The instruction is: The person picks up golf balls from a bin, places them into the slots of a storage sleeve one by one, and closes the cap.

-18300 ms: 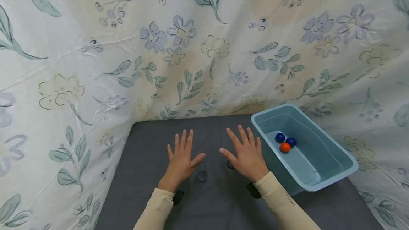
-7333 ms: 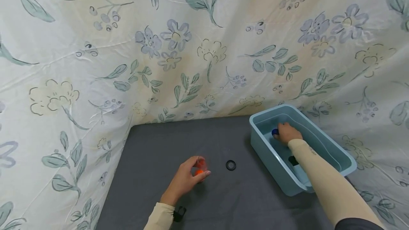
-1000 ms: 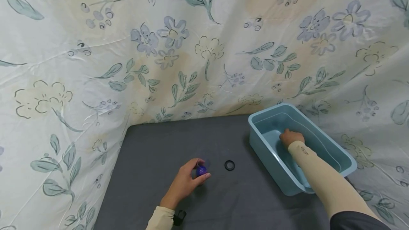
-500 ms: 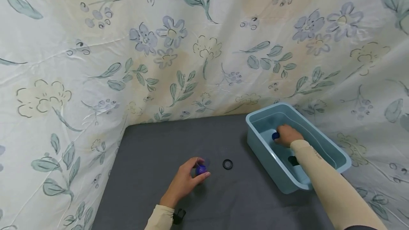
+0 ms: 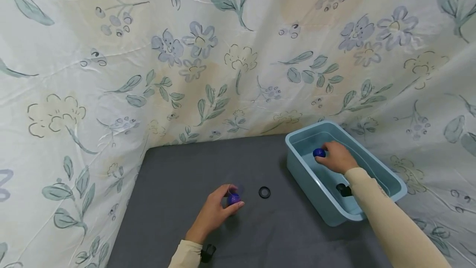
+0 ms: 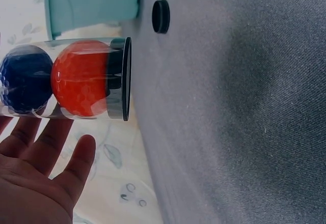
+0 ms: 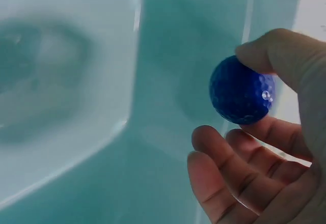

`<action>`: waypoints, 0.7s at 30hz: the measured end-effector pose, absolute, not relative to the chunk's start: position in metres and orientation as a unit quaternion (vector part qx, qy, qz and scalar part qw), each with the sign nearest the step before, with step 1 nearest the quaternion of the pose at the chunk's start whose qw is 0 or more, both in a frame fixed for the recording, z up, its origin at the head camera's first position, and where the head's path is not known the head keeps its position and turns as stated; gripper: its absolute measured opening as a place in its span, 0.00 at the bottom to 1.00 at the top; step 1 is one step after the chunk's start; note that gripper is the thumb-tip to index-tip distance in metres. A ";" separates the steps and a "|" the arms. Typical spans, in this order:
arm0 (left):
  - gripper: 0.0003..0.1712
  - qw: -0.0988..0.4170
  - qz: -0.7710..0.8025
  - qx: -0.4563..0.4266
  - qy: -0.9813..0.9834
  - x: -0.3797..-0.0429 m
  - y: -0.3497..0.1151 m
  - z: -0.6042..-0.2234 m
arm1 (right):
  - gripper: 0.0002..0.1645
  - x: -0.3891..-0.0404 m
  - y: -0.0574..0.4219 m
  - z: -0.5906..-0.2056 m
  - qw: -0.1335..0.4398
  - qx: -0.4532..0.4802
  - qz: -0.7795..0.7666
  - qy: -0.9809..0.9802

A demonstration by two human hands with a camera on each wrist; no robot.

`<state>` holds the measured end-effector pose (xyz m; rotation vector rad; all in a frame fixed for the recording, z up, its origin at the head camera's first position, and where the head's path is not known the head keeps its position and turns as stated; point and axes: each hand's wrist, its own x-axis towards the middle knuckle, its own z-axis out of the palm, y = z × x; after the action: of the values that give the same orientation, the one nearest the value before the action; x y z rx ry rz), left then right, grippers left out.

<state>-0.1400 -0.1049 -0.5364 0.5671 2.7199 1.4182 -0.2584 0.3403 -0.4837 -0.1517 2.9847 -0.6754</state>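
Note:
In the head view my left hand (image 5: pixel 215 210) curls its fingers and thumb round a clear tube (image 6: pixel 118 104) standing on the table. Inside the tube, the left wrist view shows an orange golf ball (image 6: pixel 81 79) by the black-rimmed base and a blue golf ball (image 6: pixel 25 79) above it. My right hand (image 5: pixel 339 158) is over the inside of the light blue bin (image 5: pixel 312 191), pinching another blue golf ball (image 7: pixel 242 91) between thumb and fingers. Its remaining fingers lie loosely bent below the ball.
A black ring (image 5: pixel 264 192) lies flat on the dark grey tabletop (image 5: pixel 178 177), between the tube and the bin. The bin's raised wall stands between my two hands. A flowered cloth (image 5: pixel 241 61) hangs behind and beside the table.
Both hands were empty at first, with three balls in the bin. Orange, then blue went into the tube. In the last second my right hand has risen within the bin, pinching another blue golf ball.

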 end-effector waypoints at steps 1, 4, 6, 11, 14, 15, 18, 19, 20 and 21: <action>0.28 0.011 0.454 0.182 0.872 -0.140 -0.105 -0.536 | 0.32 -0.256 0.339 -0.482 0.030 -0.050 -0.227 0.972; 0.28 0.010 0.454 0.183 0.872 -0.140 -0.105 -0.536 | 0.32 -0.247 0.332 -0.475 0.005 -0.052 -0.247 0.968; 0.28 0.010 0.454 0.184 0.872 -0.140 -0.104 -0.536 | 0.32 -0.242 0.325 -0.469 -0.013 -0.055 -0.258 0.964; 0.28 0.011 0.455 0.186 0.871 -0.140 -0.103 -0.536 | 0.31 -0.231 0.310 -0.453 -0.040 -0.068 -0.287 0.955; 0.27 0.012 0.455 0.185 0.871 -0.140 -0.103 -0.536 | 0.31 -0.224 0.301 -0.445 -0.047 -0.074 -0.309 0.947; 0.27 0.012 0.456 0.186 0.870 -0.140 -0.102 -0.536 | 0.31 -0.222 0.298 -0.443 -0.048 -0.076 -0.317 0.944; 0.27 0.012 0.457 0.186 0.870 -0.141 -0.102 -0.536 | 0.30 -0.215 0.288 -0.438 -0.052 -0.079 -0.339 0.936; 0.27 0.011 0.457 0.187 0.870 -0.141 -0.102 -0.536 | 0.30 -0.212 0.285 -0.437 -0.055 -0.081 -0.345 0.933; 0.27 0.010 0.456 0.186 0.870 -0.141 -0.102 -0.535 | 0.29 -0.210 0.280 -0.436 -0.059 -0.083 -0.351 0.931; 0.28 0.010 0.456 0.186 0.870 -0.141 -0.101 -0.535 | 0.29 -0.207 0.276 -0.435 -0.062 -0.085 -0.357 0.928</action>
<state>-0.1410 -0.1013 -0.5352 0.5802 2.7163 1.4230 -0.2072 0.2761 -0.4351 -0.2791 3.0373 -1.1669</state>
